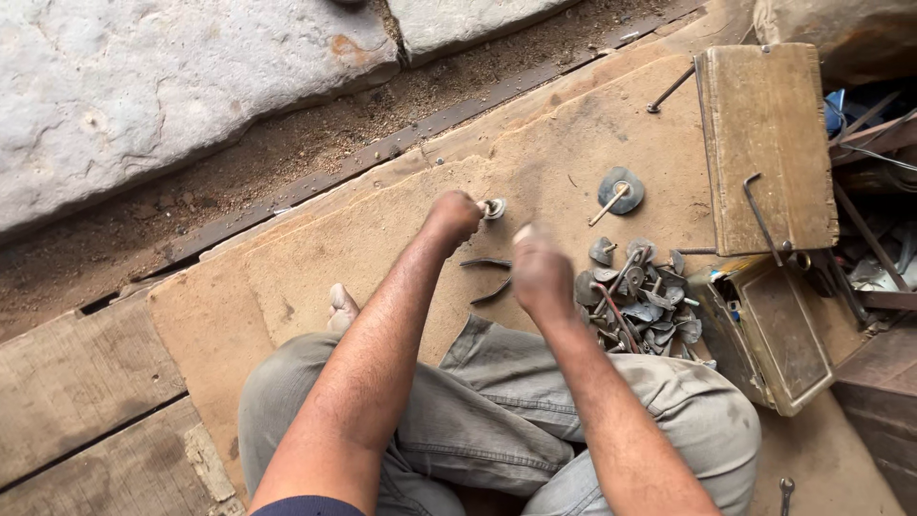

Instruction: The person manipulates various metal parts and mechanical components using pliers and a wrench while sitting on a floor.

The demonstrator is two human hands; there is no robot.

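Observation:
My left hand (453, 217) is closed, its fingertips pinching a small round metal piece (493, 208) that rests on the brown board (382, 220). Just to the right, my right hand (540, 270) is a blurred fist; what it holds is hidden. Below and between the hands a pair of dark pliers (489, 277) lies on the board. A pile of several grey metal discs and rods (638, 296) sits right of my right hand. One larger disc with a pin (620, 190) lies apart, farther up.
An open wooden box (766, 143) with a metal handle stands at the right, a metal tin (776, 334) below it. Stone slabs (143, 86) and sandy ground lie beyond the board. My bare foot (341, 308) and grey trousers are in front.

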